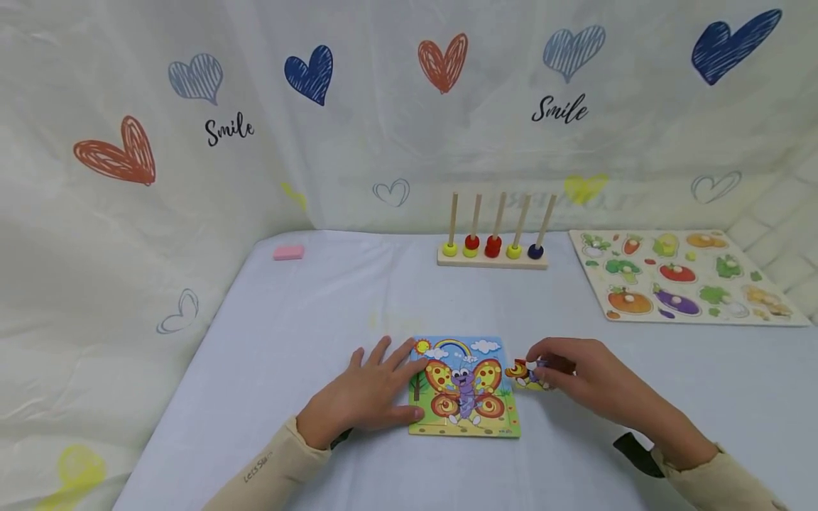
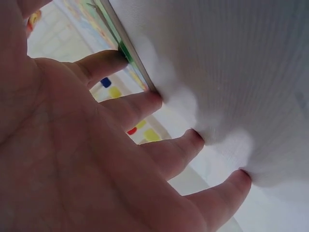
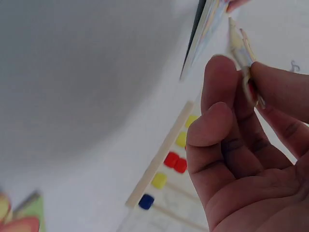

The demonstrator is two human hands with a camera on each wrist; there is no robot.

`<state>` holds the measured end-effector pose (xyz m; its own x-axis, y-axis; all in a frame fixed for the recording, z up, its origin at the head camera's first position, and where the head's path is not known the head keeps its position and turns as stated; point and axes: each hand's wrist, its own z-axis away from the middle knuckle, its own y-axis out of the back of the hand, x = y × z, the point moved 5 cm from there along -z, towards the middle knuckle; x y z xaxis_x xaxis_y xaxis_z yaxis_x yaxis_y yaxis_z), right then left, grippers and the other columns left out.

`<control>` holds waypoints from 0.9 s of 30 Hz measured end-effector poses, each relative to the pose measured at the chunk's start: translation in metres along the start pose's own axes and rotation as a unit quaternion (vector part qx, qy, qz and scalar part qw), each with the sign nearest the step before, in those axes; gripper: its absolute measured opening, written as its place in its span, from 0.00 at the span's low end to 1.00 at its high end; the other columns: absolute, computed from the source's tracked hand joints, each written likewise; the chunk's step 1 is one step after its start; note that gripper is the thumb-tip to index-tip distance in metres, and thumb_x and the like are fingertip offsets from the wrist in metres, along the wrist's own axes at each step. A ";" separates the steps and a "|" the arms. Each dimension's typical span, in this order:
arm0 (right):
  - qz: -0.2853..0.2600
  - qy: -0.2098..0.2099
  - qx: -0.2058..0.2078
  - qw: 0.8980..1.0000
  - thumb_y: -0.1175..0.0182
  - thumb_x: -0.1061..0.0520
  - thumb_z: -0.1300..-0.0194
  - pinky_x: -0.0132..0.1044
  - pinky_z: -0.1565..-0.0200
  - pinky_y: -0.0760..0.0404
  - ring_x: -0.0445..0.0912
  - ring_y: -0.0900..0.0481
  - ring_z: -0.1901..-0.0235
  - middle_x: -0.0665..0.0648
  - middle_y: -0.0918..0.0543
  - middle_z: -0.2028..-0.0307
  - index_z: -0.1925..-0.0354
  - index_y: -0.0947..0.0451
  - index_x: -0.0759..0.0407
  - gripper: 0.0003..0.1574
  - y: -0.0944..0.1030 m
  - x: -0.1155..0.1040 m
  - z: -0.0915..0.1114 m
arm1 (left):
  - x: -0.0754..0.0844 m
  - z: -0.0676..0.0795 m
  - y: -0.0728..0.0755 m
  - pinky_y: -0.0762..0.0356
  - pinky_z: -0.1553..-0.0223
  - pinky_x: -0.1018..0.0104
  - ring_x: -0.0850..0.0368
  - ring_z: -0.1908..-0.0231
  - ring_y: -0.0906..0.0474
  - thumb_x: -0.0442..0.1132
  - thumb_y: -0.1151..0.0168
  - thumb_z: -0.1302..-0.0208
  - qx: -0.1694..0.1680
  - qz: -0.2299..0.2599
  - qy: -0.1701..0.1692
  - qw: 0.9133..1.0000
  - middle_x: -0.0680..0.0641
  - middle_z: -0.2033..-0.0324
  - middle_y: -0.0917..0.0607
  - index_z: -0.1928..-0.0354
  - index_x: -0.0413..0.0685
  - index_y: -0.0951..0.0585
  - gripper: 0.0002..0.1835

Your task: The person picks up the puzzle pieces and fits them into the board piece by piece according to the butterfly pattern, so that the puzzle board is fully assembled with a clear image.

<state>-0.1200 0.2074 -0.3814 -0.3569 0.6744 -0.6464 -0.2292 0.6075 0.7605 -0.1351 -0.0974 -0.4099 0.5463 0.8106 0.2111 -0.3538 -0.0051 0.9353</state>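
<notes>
A square butterfly puzzle (image 1: 465,387) lies flat on the white-covered table, its picture showing a rainbow, a sun and clouds. My left hand (image 1: 371,394) is spread at its left side, with thumb and fingertips over the edge. In the left wrist view, two fingers touch the rim of the puzzle (image 2: 129,43) and the others rest on the cloth. Just right of the puzzle, my right hand (image 1: 584,369) pinches small puzzle pieces (image 1: 519,373) between thumb and fingers. The right wrist view shows these thin pieces (image 3: 237,44) edge-on; their exact number is unclear.
A bead stacker (image 1: 492,262) with several upright pegs stands at the back. At the back right lies a vegetable peg puzzle board (image 1: 645,266). A pink block (image 1: 289,253) sits at the back left. A curtain with printed hearts (image 1: 358,128) hangs behind the table.
</notes>
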 end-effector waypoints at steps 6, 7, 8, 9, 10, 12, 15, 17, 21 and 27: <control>-0.043 0.018 -0.060 0.997 0.32 0.60 0.25 0.34 0.66 0.17 0.39 0.20 0.68 0.43 0.15 0.63 0.48 0.14 0.55 0.09 -0.021 -0.016 -0.011 | 0.001 0.000 0.000 0.45 0.28 0.26 0.36 0.18 0.53 0.64 0.35 0.27 -0.005 0.001 0.007 1.000 0.48 0.15 0.45 0.17 0.63 0.35 0.42; -0.046 0.026 -0.067 0.996 0.32 0.59 0.25 0.34 0.66 0.18 0.39 0.21 0.68 0.42 0.15 0.64 0.48 0.14 0.54 0.09 -0.024 -0.019 -0.012 | 0.001 0.000 0.000 0.46 0.28 0.26 0.36 0.18 0.53 0.64 0.35 0.27 -0.006 0.002 0.008 1.000 0.48 0.15 0.45 0.17 0.63 0.35 0.42; -0.047 0.034 -0.072 0.996 0.33 0.58 0.24 0.34 0.66 0.19 0.38 0.21 0.68 0.41 0.15 0.65 0.49 0.14 0.54 0.08 -0.027 -0.021 -0.014 | 0.002 0.000 0.000 0.46 0.27 0.26 0.36 0.18 0.53 0.64 0.35 0.27 -0.007 0.003 0.009 1.000 0.48 0.15 0.45 0.17 0.63 0.35 0.42; -0.049 0.039 -0.078 0.995 0.33 0.57 0.24 0.34 0.66 0.19 0.38 0.21 0.68 0.41 0.16 0.65 0.49 0.13 0.53 0.08 -0.030 -0.023 -0.016 | 0.002 0.000 0.000 0.46 0.27 0.26 0.36 0.18 0.53 0.64 0.35 0.27 -0.007 0.003 0.010 1.000 0.49 0.15 0.45 0.17 0.64 0.36 0.42; -0.049 0.045 -0.083 0.994 0.33 0.56 0.24 0.34 0.66 0.20 0.37 0.21 0.68 0.40 0.16 0.65 0.49 0.13 0.51 0.07 -0.033 -0.026 -0.017 | 0.002 -0.001 -0.001 0.46 0.28 0.26 0.36 0.18 0.53 0.64 0.35 0.27 -0.007 0.002 0.010 1.000 0.49 0.15 0.46 0.17 0.64 0.35 0.42; -0.054 0.054 -0.095 0.993 0.33 0.55 0.24 0.33 0.66 0.21 0.36 0.22 0.68 0.39 0.16 0.66 0.49 0.13 0.50 0.07 -0.040 -0.030 -0.021 | 0.002 -0.001 -0.001 0.46 0.28 0.26 0.36 0.18 0.54 0.64 0.35 0.27 -0.007 0.003 0.011 1.000 0.49 0.15 0.46 0.17 0.64 0.35 0.42; -0.058 0.064 -0.110 0.990 0.32 0.56 0.24 0.32 0.67 0.21 0.35 0.23 0.70 0.39 0.16 0.67 0.50 0.12 0.49 0.07 -0.051 -0.035 -0.026 | 0.002 -0.002 -0.001 0.46 0.27 0.26 0.36 0.18 0.54 0.64 0.35 0.27 -0.007 0.007 0.012 1.000 0.49 0.15 0.46 0.17 0.64 0.35 0.41; -0.055 0.072 -0.119 0.989 0.32 0.56 0.24 0.32 0.67 0.21 0.34 0.23 0.71 0.39 0.15 0.66 0.49 0.11 0.49 0.08 -0.056 -0.039 -0.029 | 0.002 -0.002 -0.001 0.47 0.27 0.26 0.36 0.18 0.54 0.64 0.35 0.27 -0.009 0.008 0.012 1.000 0.49 0.15 0.46 0.17 0.64 0.35 0.41; -0.028 0.078 -0.125 0.989 0.31 0.55 0.24 0.32 0.65 0.21 0.34 0.23 0.68 0.39 0.14 0.60 0.47 0.10 0.52 0.11 -0.063 -0.047 -0.033 | 0.001 -0.002 -0.001 0.48 0.27 0.26 0.36 0.17 0.55 0.64 0.36 0.26 -0.014 0.011 0.013 1.000 0.49 0.15 0.46 0.17 0.64 0.36 0.41; 0.001 0.091 -0.126 0.988 0.31 0.55 0.24 0.33 0.63 0.21 0.33 0.23 0.65 0.43 0.11 0.58 0.47 0.10 0.55 0.12 -0.069 -0.054 -0.036 | 0.001 -0.003 -0.001 0.48 0.27 0.26 0.36 0.17 0.55 0.64 0.37 0.26 -0.016 0.010 0.014 1.000 0.50 0.15 0.47 0.17 0.64 0.36 0.41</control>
<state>-0.1178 0.1138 -0.3971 -0.5088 0.5749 -0.6408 -0.4392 0.4668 0.7676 -0.1363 -0.0953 -0.4117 0.5185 0.8261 0.2208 -0.3879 -0.0028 0.9217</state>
